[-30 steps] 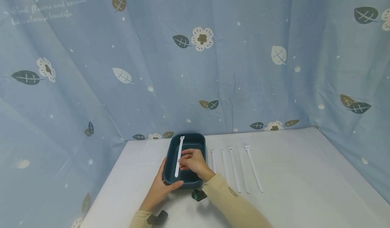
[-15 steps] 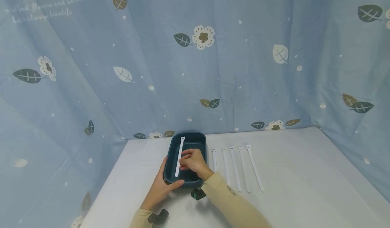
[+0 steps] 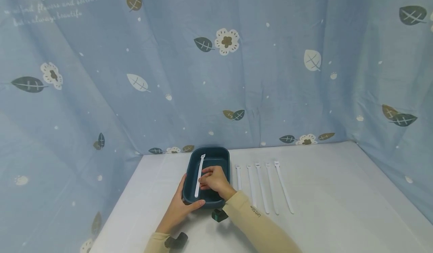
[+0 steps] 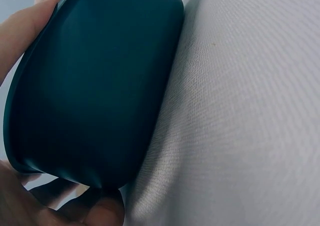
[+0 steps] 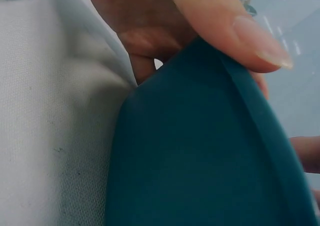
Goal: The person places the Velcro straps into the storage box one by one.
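A dark teal rectangular container (image 3: 220, 204) stands on the table near the back, its open side up. My left hand (image 3: 180, 206) grips its near left corner. In the left wrist view, the thumb (image 4: 22, 33) is at the rim and the fingers (image 4: 102, 213) curl round the container's side. Over the inside of the container, my right hand (image 3: 214, 179) pinches a white strap-like cable tie (image 3: 199, 174) with a slotted head at its far end. Whether the tie touches the container floor, I cannot tell. The right wrist view shows mostly the container's outer wall (image 5: 195, 151).
Several similar white cable ties (image 3: 260, 189) lie side by side on the white table (image 3: 321, 193), right of the container. My right forearm partly covers the nearest ones. A blue patterned curtain (image 3: 169, 114) hangs behind the table and along both sides.
The slotted end of the held cable tie has tipped down slightly. Both hands and the container stay in about the same place.
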{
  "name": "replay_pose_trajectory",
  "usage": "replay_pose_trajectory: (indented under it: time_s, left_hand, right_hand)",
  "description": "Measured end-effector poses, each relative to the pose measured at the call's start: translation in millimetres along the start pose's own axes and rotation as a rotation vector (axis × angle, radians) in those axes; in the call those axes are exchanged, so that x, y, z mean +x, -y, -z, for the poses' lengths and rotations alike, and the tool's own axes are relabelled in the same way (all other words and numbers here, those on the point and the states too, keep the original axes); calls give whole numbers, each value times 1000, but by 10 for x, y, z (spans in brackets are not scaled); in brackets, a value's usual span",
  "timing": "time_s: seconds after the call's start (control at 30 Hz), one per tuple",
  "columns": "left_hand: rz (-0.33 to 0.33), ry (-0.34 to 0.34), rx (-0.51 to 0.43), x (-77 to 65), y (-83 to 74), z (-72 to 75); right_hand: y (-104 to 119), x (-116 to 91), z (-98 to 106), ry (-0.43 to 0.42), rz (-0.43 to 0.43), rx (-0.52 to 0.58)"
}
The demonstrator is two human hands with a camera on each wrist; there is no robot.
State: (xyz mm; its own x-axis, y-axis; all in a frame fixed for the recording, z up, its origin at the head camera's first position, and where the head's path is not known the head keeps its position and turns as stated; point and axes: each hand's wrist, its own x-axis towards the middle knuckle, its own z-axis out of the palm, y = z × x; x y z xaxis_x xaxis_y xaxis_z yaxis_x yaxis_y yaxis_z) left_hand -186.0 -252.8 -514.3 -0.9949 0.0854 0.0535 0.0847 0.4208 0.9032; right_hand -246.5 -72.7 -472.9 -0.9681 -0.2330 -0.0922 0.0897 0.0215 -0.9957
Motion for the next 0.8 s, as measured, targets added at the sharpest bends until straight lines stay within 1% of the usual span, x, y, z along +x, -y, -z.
replay_pose_trajectory:
  time_s: [0.3,0.43,0.8]
  left_hand:
    - [0,0,2,-3,-10,5]
    - [-13,2,0,4,-6,4]
    - [-17,1,6,0,-2,3]
  right_hand:
    - [-1,3,-10,4,-9,1]
    - [9,-6,-11,7,-10,-9]
    - [-3,1,-30,1,-16,-32]
